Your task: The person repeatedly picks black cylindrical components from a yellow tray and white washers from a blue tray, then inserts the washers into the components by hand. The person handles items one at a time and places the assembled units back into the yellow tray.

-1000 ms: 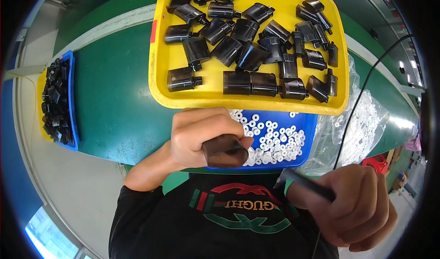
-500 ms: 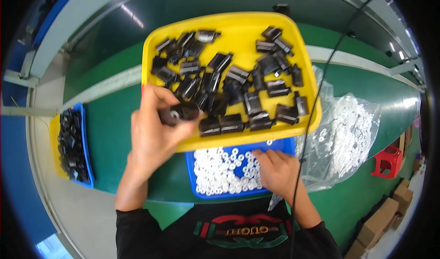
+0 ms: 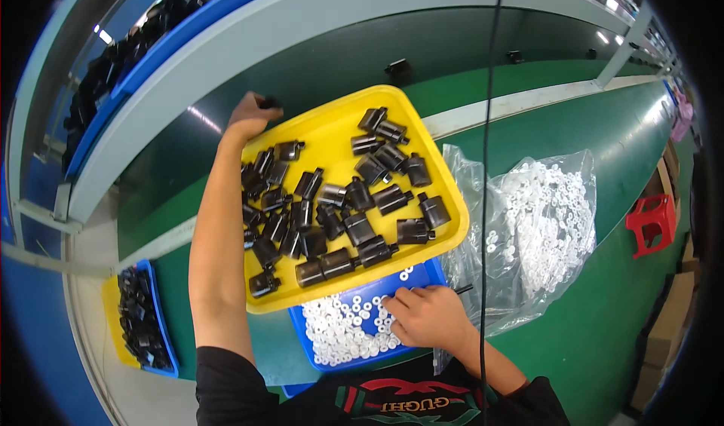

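White washers lay in the blue tray, just left of the nearer right hand, its fingers curled around a black rod slanting rightward; beyond the yellow tray, the left hand was too blurred to tell its hold.

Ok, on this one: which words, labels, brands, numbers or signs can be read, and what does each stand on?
Black shirt: one short word in gold letters, upside down in this view; I won't copy it out.
Black parts and white rings: no lettering that I can make out.
Clear bag and cardboard boxes: any print is too small or blurred to read.
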Motion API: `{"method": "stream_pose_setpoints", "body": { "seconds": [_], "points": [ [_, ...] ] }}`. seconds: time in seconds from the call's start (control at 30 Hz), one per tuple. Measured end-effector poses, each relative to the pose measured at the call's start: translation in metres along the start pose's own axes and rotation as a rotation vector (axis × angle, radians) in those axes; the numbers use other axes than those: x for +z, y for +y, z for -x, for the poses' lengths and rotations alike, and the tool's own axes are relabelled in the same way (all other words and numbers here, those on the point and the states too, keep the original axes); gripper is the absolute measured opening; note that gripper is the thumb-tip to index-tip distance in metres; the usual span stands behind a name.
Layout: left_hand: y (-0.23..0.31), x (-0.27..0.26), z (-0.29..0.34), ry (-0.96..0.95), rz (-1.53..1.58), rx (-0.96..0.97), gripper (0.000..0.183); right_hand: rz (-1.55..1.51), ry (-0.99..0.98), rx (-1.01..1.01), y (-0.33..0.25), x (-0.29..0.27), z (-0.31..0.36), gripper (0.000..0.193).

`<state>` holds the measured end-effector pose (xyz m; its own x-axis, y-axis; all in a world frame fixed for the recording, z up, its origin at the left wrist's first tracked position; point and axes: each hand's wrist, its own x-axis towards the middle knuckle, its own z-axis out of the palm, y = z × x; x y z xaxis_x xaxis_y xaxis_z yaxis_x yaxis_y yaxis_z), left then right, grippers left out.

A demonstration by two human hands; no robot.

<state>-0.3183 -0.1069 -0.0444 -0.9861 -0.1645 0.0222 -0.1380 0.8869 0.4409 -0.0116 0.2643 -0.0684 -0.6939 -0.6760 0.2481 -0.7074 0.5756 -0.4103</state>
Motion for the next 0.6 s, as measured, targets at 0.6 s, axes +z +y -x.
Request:
{"method": "stream_pose_setpoints", "body": {
  "seconds": [0.6],
  "points": [
    [0.159, 0.057, 0.117, -0.105, -0.075, 0.738, 0.042, -0.042, 0.153, -0.016, 0.002, 0.000, 0.003, 0.019]
  ]
}}
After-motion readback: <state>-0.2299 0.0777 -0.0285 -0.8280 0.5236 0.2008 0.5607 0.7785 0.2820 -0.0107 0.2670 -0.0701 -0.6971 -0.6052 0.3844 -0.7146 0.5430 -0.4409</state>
